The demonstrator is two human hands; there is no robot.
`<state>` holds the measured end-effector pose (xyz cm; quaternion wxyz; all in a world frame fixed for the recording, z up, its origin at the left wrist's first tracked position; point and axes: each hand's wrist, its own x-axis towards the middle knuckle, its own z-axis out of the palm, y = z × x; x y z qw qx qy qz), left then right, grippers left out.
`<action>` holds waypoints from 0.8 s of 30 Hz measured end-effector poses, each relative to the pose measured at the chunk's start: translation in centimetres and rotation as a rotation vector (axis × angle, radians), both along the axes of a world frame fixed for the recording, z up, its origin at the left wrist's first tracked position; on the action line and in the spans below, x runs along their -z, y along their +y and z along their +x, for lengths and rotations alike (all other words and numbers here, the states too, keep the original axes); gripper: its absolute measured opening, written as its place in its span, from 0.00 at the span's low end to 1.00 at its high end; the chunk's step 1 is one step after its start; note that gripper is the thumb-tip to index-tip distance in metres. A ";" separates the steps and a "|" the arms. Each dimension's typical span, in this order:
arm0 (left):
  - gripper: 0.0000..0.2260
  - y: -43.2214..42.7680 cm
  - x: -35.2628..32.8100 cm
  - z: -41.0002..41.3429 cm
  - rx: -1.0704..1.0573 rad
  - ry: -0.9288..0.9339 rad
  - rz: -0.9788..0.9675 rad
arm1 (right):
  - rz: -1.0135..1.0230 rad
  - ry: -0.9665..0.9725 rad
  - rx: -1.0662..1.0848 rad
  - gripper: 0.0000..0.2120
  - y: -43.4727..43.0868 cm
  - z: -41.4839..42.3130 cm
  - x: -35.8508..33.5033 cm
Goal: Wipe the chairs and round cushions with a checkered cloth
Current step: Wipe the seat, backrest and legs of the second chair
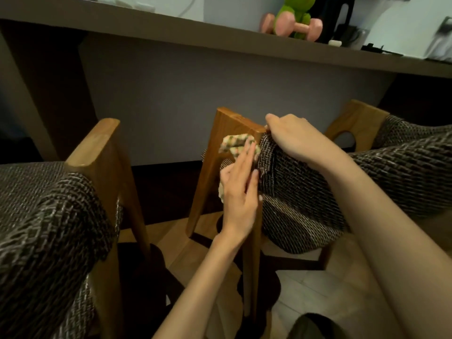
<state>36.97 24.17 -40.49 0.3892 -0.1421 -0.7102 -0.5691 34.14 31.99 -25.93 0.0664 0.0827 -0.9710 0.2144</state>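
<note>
Checkered cloth [236,145] pinned under flat-fingered left hand [238,189] against chair [213,157]; right hand [292,137] grips chair.

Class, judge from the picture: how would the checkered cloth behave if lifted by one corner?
Probably floppy: the checkered cloth is bunched in soft folds under the left hand. Likely light, since straight fingers alone pin it against the wooden chair. It should drape, not hold shape.

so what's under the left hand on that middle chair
The checkered cloth, pressed flat against the wooden chair frame by the left hand. Its ends show above and below; the middle and the wood beneath are covered.
</note>
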 end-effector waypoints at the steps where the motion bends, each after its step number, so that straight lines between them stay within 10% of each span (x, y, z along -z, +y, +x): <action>1: 0.22 -0.4 -0.1 0.4 -0.018 0.024 0.018 | -0.051 0.010 0.004 0.16 0.1 -0.1 0.0; 9: 0.20 2.1 -3.1 1.9 -0.028 0.006 0.068 | -0.780 -0.102 0.113 0.21 0.9 0.4 -1.6; 15: 0.18 1.1 -1.7 -0.1 0.011 0.203 -0.107 | 0.186 0.203 0.206 0.20 2.3 2.0 -0.1; 24: 0.34 2.0 5.0 2.2 -0.009 -0.044 -0.073 | 0.513 0.563 0.165 0.21 1.5 4.7 2.0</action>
